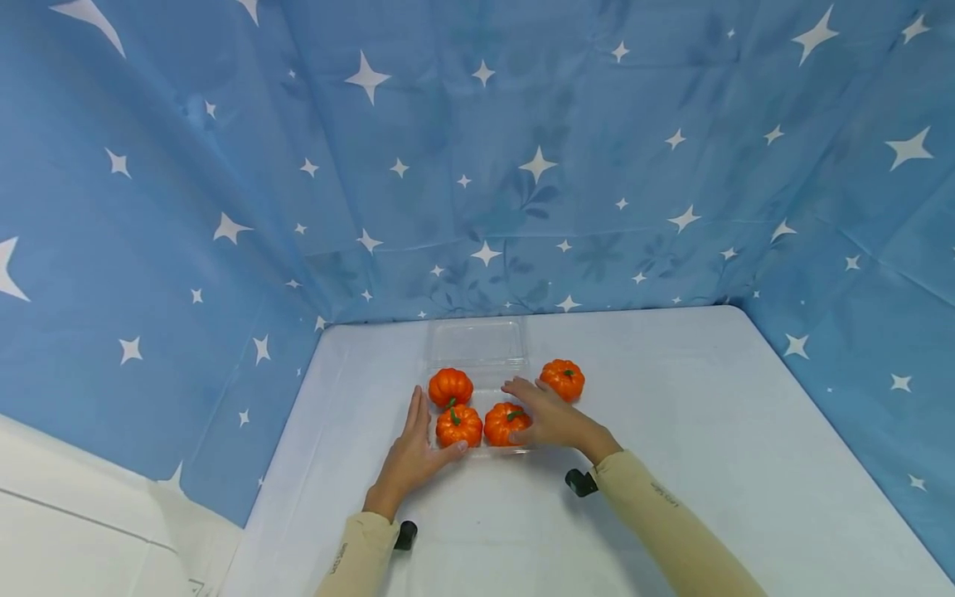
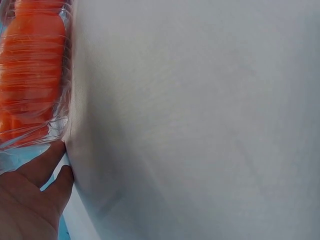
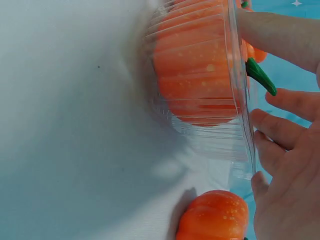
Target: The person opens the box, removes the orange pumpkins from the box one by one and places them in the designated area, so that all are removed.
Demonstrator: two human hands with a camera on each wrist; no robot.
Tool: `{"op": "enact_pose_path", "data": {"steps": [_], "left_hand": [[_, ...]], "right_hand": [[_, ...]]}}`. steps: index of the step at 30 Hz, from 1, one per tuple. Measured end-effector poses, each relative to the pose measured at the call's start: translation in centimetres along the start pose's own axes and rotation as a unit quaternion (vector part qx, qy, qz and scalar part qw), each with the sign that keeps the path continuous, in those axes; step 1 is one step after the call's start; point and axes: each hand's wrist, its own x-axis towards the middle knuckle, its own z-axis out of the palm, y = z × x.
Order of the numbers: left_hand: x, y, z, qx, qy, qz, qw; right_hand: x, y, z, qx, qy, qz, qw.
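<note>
A clear plastic clamshell container [image 1: 488, 377] lies on the table with its lid folded back. Inside it are a back-left pumpkin [image 1: 450, 387], a front-left pumpkin [image 1: 459, 425] and a front-right pumpkin [image 1: 505, 424], all small and orange with green stems. My left hand [image 1: 412, 460] rests along the container's left side, fingers straight, thumb at the front edge. Over the front-right pumpkin [image 3: 195, 65] spreads my right hand [image 1: 555, 417], its thumb reaching past the rim and its fingers loose near the stem. Another pumpkin [image 1: 563, 380] sits outside, beyond the right hand.
The white table [image 1: 671, 431] extends to both sides. A blue curtain [image 1: 582, 133] with white stars hangs behind and along the sides. Black wrist cameras are strapped under both sleeves.
</note>
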Motion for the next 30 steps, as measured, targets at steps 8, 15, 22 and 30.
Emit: {"op": "enact_pose_path", "data": {"steps": [8, 15, 22, 30], "left_hand": [[0.05, 0.35, -0.27, 0.004, 0.004, 0.007, 1.0000], [0.25, 0.21, -0.11, 0.007, 0.005, 0.008, 0.9999], [0.17, 0.08, -0.15, 0.001, 0.006, 0.013, 0.9999], [0.00, 0.03, -0.14, -0.009, 0.003, 0.016, 0.9998]], "right_hand": [[0.30, -0.30, 0.02, -0.043, -0.016, 0.004, 0.999], [0.31, -0.74, 0.12, -0.047, -0.009, 0.015, 0.999], [0.03, -0.44, 0.27, -0.052, 0.009, -0.017, 0.998], [-0.20, -0.62, 0.01, -0.009, 0.042, -0.017, 0.999]]}}
